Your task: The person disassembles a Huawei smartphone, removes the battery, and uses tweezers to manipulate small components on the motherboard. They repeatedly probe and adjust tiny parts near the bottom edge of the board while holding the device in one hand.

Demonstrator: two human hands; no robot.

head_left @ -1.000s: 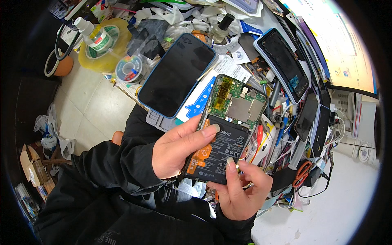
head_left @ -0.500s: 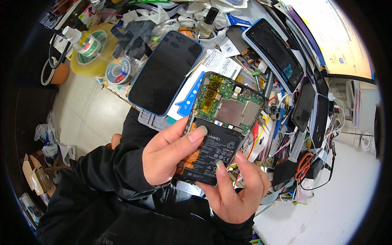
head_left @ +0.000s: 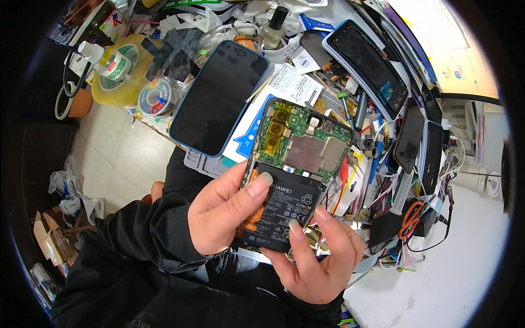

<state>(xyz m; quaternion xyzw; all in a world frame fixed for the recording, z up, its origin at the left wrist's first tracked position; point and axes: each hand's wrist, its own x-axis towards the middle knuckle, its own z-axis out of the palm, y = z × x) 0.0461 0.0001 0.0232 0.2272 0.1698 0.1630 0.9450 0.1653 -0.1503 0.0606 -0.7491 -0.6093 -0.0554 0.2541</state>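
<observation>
Between my hands, tilted over my lap, is an opened smartphone [head_left: 313,153] with its back cover off. Its green circuit board and metal shields show at the top, with camera modules [head_left: 275,133] at the upper left. Below the board lies a black battery [head_left: 281,210] with orange strips along its left side. My left hand [head_left: 221,210] grips the left edge, thumb across the battery. At the lower right, my right hand [head_left: 322,262] pinches the phone's corner and right edge with its fingertips. The phone's front faces away and is hidden.
A dark phone with a blue edge [head_left: 219,101] lies beyond my left hand. Another phone [head_left: 369,68] rests at the far right by a lit screen [head_left: 459,49]. A spray bottle [head_left: 101,57], solder spool [head_left: 157,98] and orange cable [head_left: 411,220] stand among the clutter.
The whole view has shifted slightly. Both hands keep the same hold on the opened phone, which sits a touch lower in the picture.
</observation>
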